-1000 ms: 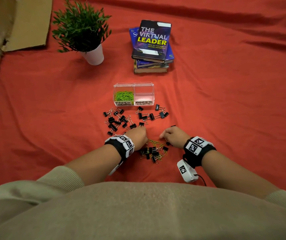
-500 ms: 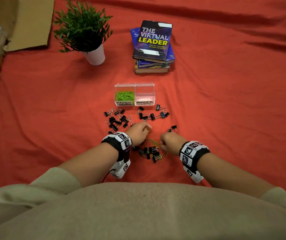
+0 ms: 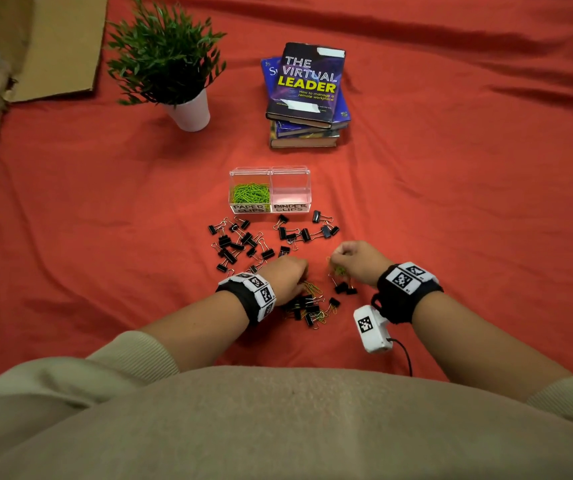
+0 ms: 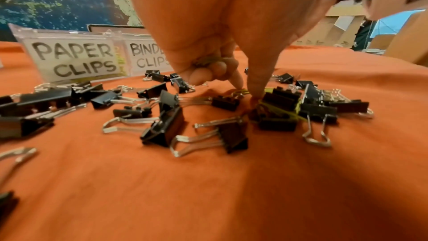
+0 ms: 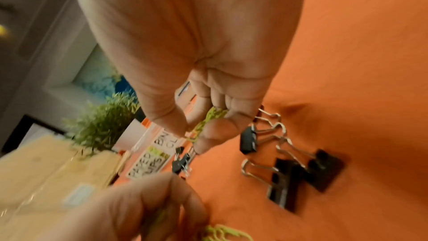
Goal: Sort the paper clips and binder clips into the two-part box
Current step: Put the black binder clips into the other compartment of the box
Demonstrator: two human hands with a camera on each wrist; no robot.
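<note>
The clear two-part box (image 3: 270,174) stands mid-cloth; its left half, labelled PAPER CLIPS, holds green paper clips (image 3: 250,192), and the BINDER CLIPS half looks bare. Black binder clips (image 3: 240,242) lie scattered in front of it. Nearer me is a mixed pile (image 3: 309,306) of binder clips and green paper clips. My left hand (image 3: 288,275) reaches down onto this pile, its thumb and forefinger (image 4: 246,91) pinching a green paper clip (image 4: 268,91). My right hand (image 3: 351,258) is lifted off the cloth, its curled fingers holding a bunch of green paper clips (image 5: 208,122).
A potted plant (image 3: 174,74) and a stack of books (image 3: 307,95) stand behind the box. Flattened cardboard (image 3: 53,46) lies at the far left. Red cloth (image 3: 451,202) covers the whole surface, bare to the right of the clips.
My right hand has risen from the pile and moved forward and right with green paper clips in it. My left hand has shifted slightly back onto the pile.
</note>
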